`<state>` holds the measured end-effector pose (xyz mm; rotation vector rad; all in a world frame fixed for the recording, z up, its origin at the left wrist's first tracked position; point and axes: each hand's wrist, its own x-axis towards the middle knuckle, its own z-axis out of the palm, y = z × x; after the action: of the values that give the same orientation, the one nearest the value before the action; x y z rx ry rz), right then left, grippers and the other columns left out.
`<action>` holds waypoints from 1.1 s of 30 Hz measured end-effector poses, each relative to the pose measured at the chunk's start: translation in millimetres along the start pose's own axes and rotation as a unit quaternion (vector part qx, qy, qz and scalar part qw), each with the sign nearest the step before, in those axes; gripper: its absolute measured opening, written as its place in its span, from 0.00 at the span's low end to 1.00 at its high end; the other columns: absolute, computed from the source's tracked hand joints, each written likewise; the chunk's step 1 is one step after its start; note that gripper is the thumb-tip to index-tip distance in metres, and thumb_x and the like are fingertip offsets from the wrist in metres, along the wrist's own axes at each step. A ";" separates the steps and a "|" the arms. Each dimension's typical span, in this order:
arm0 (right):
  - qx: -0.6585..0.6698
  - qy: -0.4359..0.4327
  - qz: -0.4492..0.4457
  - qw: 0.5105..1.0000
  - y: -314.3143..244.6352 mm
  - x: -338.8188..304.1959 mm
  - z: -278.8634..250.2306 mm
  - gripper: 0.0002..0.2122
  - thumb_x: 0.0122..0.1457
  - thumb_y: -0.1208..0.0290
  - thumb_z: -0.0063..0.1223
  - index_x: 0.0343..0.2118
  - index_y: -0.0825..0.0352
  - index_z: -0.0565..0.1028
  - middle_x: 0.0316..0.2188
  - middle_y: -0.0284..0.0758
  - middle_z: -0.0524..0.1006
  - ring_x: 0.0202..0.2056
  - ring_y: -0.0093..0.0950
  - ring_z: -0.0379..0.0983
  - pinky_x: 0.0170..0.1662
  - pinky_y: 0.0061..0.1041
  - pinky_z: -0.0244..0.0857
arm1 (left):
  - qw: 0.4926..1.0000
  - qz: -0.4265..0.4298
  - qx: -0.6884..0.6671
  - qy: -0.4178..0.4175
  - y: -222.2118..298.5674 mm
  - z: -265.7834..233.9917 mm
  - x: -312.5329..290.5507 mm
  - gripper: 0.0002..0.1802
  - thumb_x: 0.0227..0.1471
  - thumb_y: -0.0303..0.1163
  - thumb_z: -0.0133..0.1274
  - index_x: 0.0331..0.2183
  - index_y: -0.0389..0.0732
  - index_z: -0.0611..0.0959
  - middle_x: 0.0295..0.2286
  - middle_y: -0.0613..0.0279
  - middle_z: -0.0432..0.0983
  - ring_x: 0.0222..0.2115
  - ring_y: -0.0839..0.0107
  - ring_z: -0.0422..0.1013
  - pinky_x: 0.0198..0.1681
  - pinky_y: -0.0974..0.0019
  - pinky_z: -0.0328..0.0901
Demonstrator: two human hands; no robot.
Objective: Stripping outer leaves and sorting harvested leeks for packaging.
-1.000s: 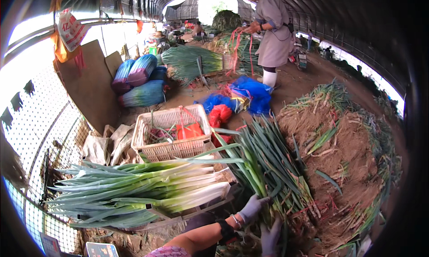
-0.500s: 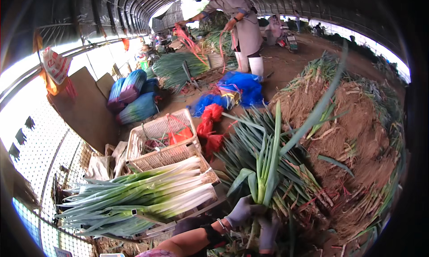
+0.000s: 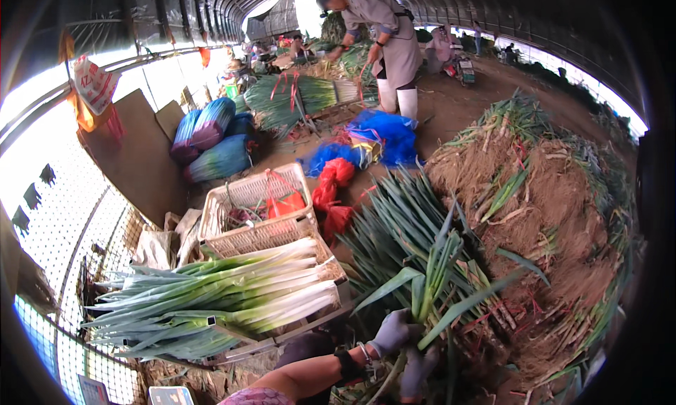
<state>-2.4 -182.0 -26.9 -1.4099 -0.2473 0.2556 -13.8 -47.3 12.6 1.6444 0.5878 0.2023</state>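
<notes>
The left hand (image 3: 394, 332), in a grey glove, has its fingers curled shut around the lower stalks of a green onion bunch (image 3: 436, 278), whose long leaves fan up and away from the knuckles. The right hand (image 3: 417, 370), also gloved, sits just below and beside the left; it seems to be closed on the same stalks nearer the roots, but it is low in the frame and partly hidden by leaves, so I cannot tell for sure how tightly it grips.

The bunch stands nearly upright, lifted out of the pile of untrimmed green onions (image 3: 401, 229) that lies just beyond the fingertips, with the soil-caked roots of the heap (image 3: 535, 208) off to the right of the hands. To the left of the left wrist lies a stack of cleaned green onions (image 3: 225, 299), white shanks pointing toward the hands, resting on a flat crate (image 3: 331, 270).

To handle this well, the grip probably belongs on the firm shanks rather than the leaves, which bend and tear easily. Keeping both hands close together along the stalks steadies the bundle, and lifting straight up from the pile should spare neighbouring leaves from snagging. One loose leaf already droops out to the right above the fingers, so gathering it in would keep the bunch tidy.
</notes>
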 end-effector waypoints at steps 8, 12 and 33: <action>-0.138 0.106 0.193 0.966 13.2 -56.9 -49.1 0.10 0.56 0.76 0.58 0.41 0.70 0.78 0.33 0.24 0.74 0.33 0.17 0.67 0.36 0.23 0.63 | 0.986 0.146 0.051 -0.068 -75.5 30.4 3.5 0.18 0.48 0.36 0.66 0.37 0.33 0.86 0.25 0.57 0.82 0.27 0.68 0.78 0.34 0.61 0.73; -0.062 0.067 0.111 0.990 -60.4 -62.4 -5.3 0.09 0.56 0.73 0.58 0.39 0.68 0.78 0.29 0.22 0.72 0.31 0.16 0.66 0.34 0.21 0.60 | 0.971 0.059 -0.169 -0.158 -40.1 5.8 -4.7 0.18 0.52 0.30 0.65 0.45 0.33 0.84 0.31 0.66 0.82 0.30 0.81 0.75 0.33 0.73 0.71; -0.168 -0.158 0.251 0.940 -12.6 -146.7 -56.3 0.14 0.65 0.73 0.57 0.52 0.71 0.77 0.39 0.38 0.83 0.41 0.31 0.80 0.48 0.30 0.72 | 0.950 0.060 -0.301 0.065 -23.6 -103.8 6.8 0.15 0.49 0.29 0.65 0.37 0.31 0.84 0.27 0.63 0.81 0.25 0.73 0.75 0.29 0.68 0.69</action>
<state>-122.9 -283.5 -25.2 -1.7559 -0.1951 0.9020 -61.5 47.9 6.2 1.0766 0.4626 0.5293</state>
